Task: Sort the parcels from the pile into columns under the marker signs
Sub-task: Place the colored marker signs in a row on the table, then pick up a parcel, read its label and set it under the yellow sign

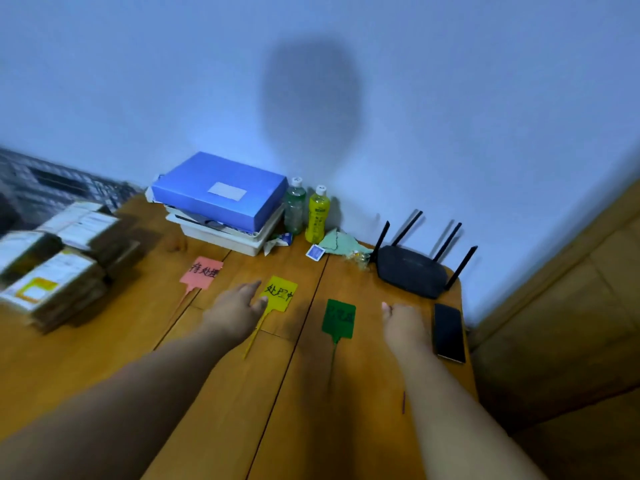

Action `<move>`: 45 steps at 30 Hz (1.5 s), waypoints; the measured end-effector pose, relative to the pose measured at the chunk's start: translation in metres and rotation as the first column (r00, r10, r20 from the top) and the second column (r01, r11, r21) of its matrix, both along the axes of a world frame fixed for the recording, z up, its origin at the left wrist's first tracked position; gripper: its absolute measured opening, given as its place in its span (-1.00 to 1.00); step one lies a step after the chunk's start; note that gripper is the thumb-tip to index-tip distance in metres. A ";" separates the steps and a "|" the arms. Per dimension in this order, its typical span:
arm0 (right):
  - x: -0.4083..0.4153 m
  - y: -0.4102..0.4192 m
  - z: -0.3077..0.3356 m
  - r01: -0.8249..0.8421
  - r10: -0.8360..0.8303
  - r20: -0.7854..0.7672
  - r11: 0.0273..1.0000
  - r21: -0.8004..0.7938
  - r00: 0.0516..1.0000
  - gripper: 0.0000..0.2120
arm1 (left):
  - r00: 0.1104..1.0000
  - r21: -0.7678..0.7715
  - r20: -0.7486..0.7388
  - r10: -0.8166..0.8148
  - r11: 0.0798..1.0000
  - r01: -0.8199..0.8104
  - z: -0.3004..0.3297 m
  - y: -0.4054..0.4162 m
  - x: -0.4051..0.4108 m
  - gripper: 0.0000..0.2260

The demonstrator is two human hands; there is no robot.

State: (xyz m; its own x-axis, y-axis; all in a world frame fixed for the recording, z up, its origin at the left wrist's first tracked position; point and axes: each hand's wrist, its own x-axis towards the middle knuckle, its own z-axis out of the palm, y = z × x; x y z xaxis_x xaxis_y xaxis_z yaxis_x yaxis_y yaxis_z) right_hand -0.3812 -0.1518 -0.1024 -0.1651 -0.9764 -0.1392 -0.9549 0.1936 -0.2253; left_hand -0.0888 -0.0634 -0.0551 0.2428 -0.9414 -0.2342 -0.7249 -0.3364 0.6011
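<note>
Parcels (52,258) piled well left of our hands, none sorted yet. Left hand (235,311) relaxed, touching yellow sign (280,293); right hand (403,323) loose, holding nothing, btwn green sign (338,318) & phone (449,332). Best reach left w/ left hand, read label first.

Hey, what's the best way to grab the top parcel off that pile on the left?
Take the top parcel by its two long edges with the left hand, coming down from above. It lies flat, label up, on top of the pile, so nothing blocks its sides. The picture is blurred there, so feel for the edges.
</note>
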 end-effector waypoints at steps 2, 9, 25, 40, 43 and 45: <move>0.029 0.005 0.029 -0.082 0.083 0.015 0.995 -0.056 0.996 -0.51 | 0.998 0.001 0.065 -0.011 1.000 0.011 0.020 0.006 0.011 -0.51; 0.131 0.036 0.090 -0.275 0.270 -0.053 0.946 -0.173 0.961 -0.48 | 0.984 -0.001 0.173 0.036 0.999 -0.036 0.071 0.035 0.074 -0.51; 0.420 0.092 0.110 -0.228 0.229 -0.004 0.969 -0.100 0.974 -0.45 | 0.988 0.048 0.027 0.153 0.987 -0.154 0.100 0.067 0.416 -0.54; 0.516 0.103 0.110 -0.254 0.229 0.221 0.963 0.091 0.948 -0.51 | 0.950 0.182 -0.254 0.183 0.973 -0.139 0.065 0.089 0.461 -0.69; 0.532 0.109 0.099 -0.313 0.269 0.252 0.937 0.155 0.930 -0.54 | 0.956 0.231 -0.248 0.158 0.968 -0.100 0.045 0.090 0.468 -0.67; 0.544 0.113 0.089 -0.336 0.276 0.266 0.917 0.213 0.924 -0.46 | 0.958 0.255 -0.245 0.151 0.963 -0.086 0.035 0.091 0.470 -0.62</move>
State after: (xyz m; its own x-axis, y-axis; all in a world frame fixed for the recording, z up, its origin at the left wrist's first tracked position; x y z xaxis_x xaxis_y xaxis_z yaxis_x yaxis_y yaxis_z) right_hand 0.1633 -0.0384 -0.0138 0.2013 -0.9015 -0.3831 -0.9053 -0.0219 -0.4243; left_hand 0.3815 0.0272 -0.0197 0.2497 -0.8178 -0.5185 -0.5003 -0.5674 0.6541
